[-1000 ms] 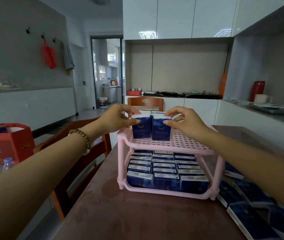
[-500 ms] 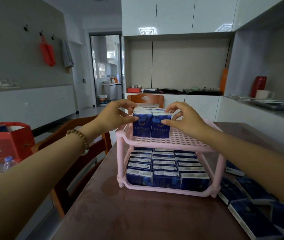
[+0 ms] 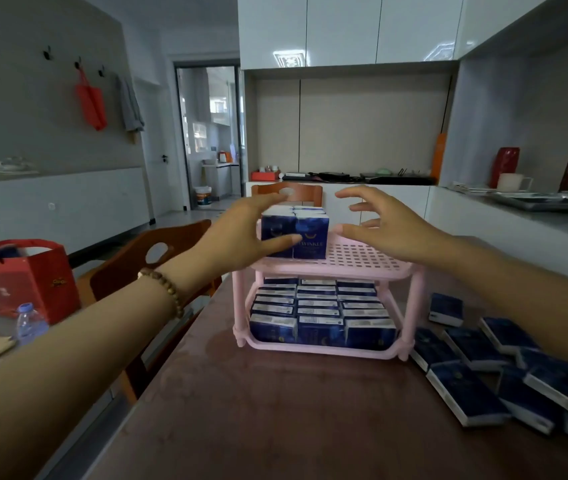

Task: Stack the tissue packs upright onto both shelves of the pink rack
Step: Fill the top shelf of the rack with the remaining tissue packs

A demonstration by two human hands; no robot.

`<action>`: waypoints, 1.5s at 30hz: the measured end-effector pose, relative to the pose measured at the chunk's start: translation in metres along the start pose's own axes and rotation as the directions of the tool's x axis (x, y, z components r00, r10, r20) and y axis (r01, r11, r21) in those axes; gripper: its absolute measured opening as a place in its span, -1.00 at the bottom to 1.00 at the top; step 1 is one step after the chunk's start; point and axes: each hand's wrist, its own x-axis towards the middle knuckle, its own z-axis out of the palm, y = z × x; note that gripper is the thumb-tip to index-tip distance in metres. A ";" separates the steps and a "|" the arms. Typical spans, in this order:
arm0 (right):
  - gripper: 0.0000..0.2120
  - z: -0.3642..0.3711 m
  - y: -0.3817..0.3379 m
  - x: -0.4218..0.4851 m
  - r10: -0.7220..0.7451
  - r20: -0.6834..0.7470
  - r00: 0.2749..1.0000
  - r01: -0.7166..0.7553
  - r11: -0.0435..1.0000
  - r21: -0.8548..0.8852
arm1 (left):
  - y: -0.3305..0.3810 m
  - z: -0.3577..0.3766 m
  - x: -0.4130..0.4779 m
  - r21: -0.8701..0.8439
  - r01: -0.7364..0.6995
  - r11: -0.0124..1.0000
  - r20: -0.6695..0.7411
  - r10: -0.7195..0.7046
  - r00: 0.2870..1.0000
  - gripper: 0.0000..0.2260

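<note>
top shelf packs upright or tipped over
Upright: the packs stand on end at the left of the top shelf, printed faces forward, tops level.

One word can be read. It is on the front of a small dark blue tissue pack [image 3: 311, 237] that stands right at the thumb tip of the left hand [image 3: 241, 237]. Pale letters there say "WINKLE", starting at the thumb tip. The blue packs with white labels [image 3: 317, 311] below both hands have tiny print, too small to read. The red paper bag [image 3: 29, 278] far left of the left arm has gold marks, too blurry to read.
</note>
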 end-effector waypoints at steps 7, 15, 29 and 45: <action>-0.49 -0.043 -0.002 -0.099 0.095 0.159 0.983 -0.086 0.994 -0.067 | 0.080 0.031 -0.054 -0.109 -0.091 0.990 0.121 0.104 0.987 -0.38; -0.43 -0.081 0.037 -0.235 0.331 0.227 0.916 -0.305 0.942 -0.142 | 0.180 0.089 -0.119 -0.454 -0.115 0.884 0.345 0.294 0.891 -0.53; -0.45 -0.072 0.052 -0.352 0.390 0.194 0.900 -0.296 0.874 -0.385 | 0.245 0.150 -0.158 -0.381 -0.108 0.918 0.569 0.324 0.756 -0.34; -0.32 0.043 0.044 -0.240 0.225 0.219 0.950 -0.163 0.950 -0.268 | 0.119 0.119 -0.146 -0.333 0.074 0.940 0.540 0.126 0.832 -0.42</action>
